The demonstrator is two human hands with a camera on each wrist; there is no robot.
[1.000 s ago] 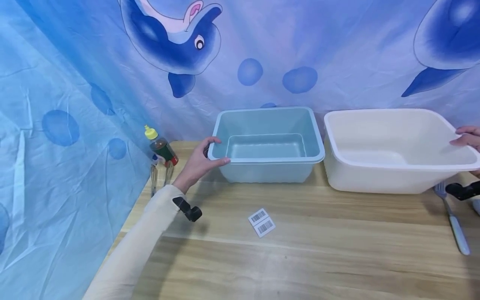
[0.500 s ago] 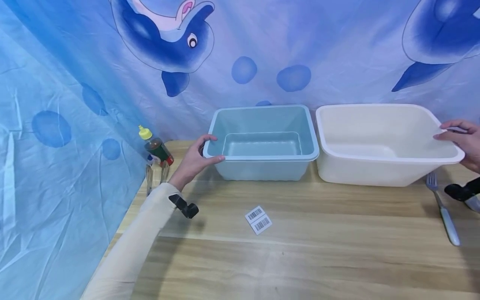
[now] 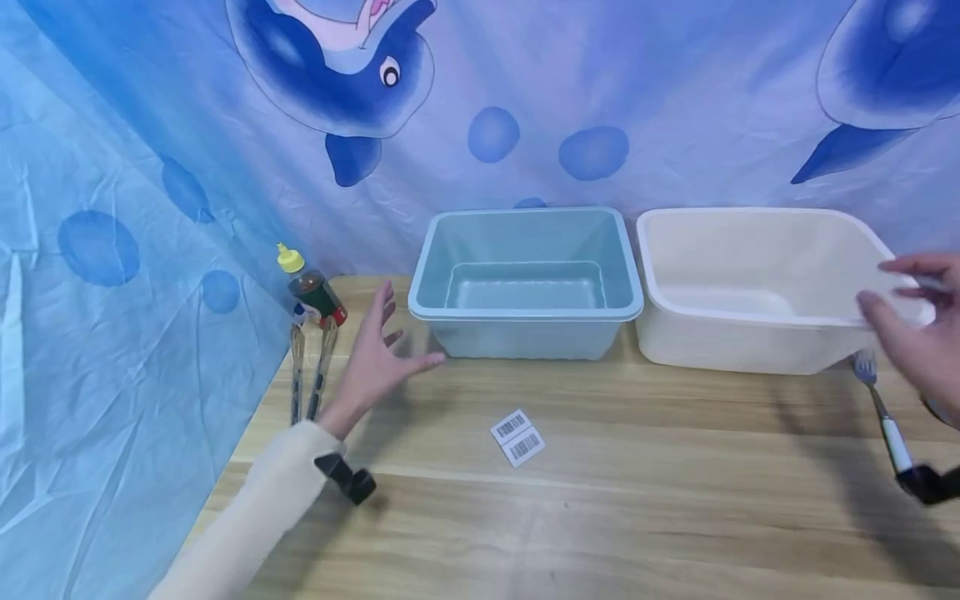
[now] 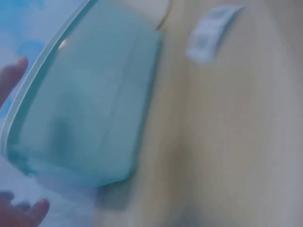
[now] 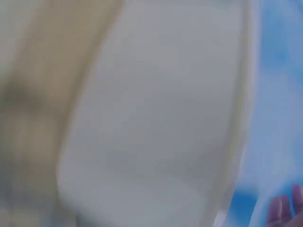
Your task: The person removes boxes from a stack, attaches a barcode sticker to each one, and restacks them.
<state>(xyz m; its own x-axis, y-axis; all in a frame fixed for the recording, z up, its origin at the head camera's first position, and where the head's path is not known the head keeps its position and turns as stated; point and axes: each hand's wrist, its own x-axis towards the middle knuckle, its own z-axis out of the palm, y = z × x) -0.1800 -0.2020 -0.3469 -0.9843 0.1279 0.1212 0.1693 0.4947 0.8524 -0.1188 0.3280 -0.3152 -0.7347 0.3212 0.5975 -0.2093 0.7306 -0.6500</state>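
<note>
While head view looks down on worktop (image 3: 600,500): left hand (image 3: 375,358) fingers spread, grip loose, holding nothing, just off left front corner of blue tub (image 3: 525,283). Right hand (image 3: 918,333) blurred, fingers relaxed, nothing held, near right rim of white tub (image 3: 750,283). Tubs side by side at back. Fork (image 3: 881,408) below white tub corner. Sauce bottle (image 3: 311,287), tongs (image 3: 311,367) far left. Barcode labels (image 3: 517,437) mid-worktop.
Left wrist view: blurred; blue tub (image 4: 85,109) wall, fingertips (image 4: 12,78) apart from rim.
Right wrist view: blurred; white tub (image 5: 161,123) wall, fingertips (image 5: 284,210) at corner.
</note>
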